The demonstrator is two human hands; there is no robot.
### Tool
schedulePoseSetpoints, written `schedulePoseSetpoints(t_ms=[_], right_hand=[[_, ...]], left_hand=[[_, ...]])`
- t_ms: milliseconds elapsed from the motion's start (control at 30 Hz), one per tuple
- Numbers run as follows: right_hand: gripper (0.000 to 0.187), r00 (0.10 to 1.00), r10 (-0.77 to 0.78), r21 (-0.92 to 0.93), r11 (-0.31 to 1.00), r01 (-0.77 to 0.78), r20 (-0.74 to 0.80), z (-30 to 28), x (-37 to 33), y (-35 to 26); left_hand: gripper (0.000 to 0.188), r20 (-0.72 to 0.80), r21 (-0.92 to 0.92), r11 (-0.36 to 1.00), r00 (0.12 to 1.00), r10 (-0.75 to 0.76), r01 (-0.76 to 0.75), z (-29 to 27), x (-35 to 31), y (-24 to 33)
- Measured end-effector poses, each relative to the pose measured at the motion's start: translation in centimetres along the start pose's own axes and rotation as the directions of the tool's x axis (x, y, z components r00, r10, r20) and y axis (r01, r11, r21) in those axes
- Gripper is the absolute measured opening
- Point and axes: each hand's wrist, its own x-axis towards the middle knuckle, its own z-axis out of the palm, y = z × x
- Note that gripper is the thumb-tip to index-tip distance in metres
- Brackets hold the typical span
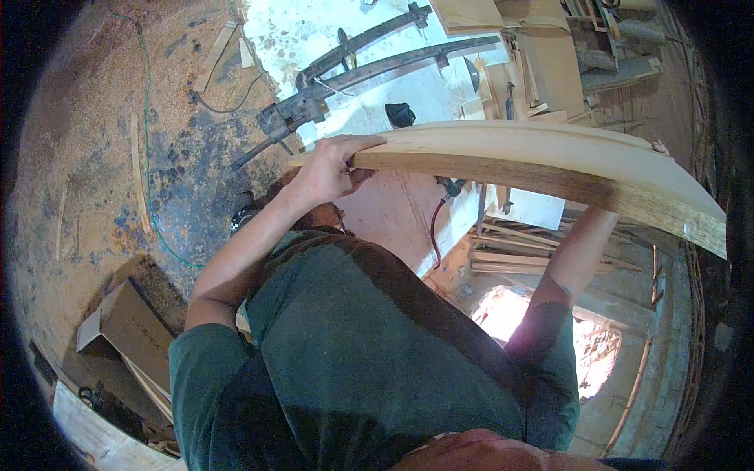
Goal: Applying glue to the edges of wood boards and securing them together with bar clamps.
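While the left hand (328,166) grips one long wooden plank (503,149) stretching from centre to right, the mostly hidden right hand (660,147) curls around its right part, two bar clamps (393,68) lying beyond.

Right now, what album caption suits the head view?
Left hand and right hand hold a long, pale wooden board.

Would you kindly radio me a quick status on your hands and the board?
Left hand grips wooden board near its left end. Right hand mostly hidden, showing at far edge. Metal bars beyond; no obstruction visible.
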Motion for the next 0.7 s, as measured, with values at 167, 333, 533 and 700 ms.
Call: schedulePoseSetpoints(t_ms=[167,333,533,700], right_hand=[[0.040,0.999,0.039,-0.022,0.999,-0.040,-0.025,-1.7,3.3,1.0],[0.041,0.996,0.070,-0.035,0.997,-0.071,-0.047,1.3,-2.6,-1.3],[0.042,0.990,0.085,-0.060,0.994,-0.092,-0.112,1.4,0.8,0.5],[0.051,0.932,-0.359,-0.443,0.828,0.345,0.053,-7.4,6.6,10.1]], left_hand=[[0.046,-0.007,0.042,0.999,1.000,-0.014,0.015,0.0,-0.1,0.5],[0.046,-0.028,0.030,0.999,0.999,-0.022,0.023,0.2,-0.6,0.2],[0.037,-0.048,-0.018,0.999,0.998,-0.041,0.040,0.8,-0.8,0.1],[0.029,-0.021,-0.058,0.997,0.998,-0.055,0.054,1.0,-0.3,1.2]])
